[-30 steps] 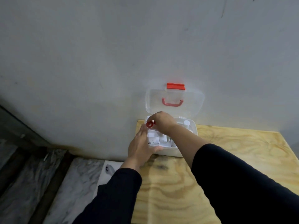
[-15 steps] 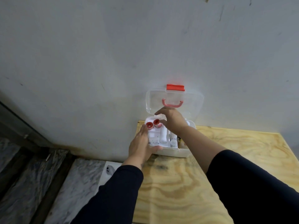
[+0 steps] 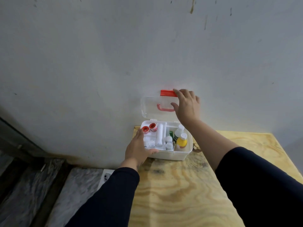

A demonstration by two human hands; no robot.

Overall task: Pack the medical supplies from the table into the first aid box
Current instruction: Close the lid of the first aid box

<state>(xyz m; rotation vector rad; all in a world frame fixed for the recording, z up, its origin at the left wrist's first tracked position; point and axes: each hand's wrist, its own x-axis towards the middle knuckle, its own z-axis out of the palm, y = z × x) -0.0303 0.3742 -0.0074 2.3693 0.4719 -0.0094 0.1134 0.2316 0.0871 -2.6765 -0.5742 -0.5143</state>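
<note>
Plywood table [image 3: 188,194], pale yellow with bold swirling grain and dark smudges near the far edge, pushed against a flat grey wall [image 3: 114,54] marked with a few streaks and specks. Down to the left, marbled grey floor slabs [image 3: 41,185] and one white wall socket [image 3: 106,176] low beside the table edge.

One first aid box [image 3: 170,155] at the table's far left corner, hard against the wall: white plastic base with rounded corners, divided inside. One clear plastic lid [image 3: 150,107] standing upright against the wall, with one red latch [image 3: 167,92] on its top edge and one red curved handle [image 3: 164,108].

Inside, counted: two small tape rolls with red round centres [image 3: 149,128] side by side in the far left compartment; one long white bandage roll [image 3: 159,136] lying beside them; two small white bottles [image 3: 168,142] near the middle; one yellow bottle with a white cap [image 3: 181,142] and one clear bottle with a white cap [image 3: 177,133] leaning in the right compartment; one small green item [image 3: 171,133], too small to make out; white packets [image 3: 149,143] in the near left part.

Left hand [image 3: 137,149] flat against the box's left wall, fingers straight along the side, thumb across the near front edge, bracing rather than gripping. Right hand [image 3: 186,105] raised to the lid, fingers spread and loosely curled, fingertips on the latch end, thumb in front of the clear panel; hard to say whether pinching or merely touching. Both arms in dark long sleeves [image 3: 106,202].
</note>
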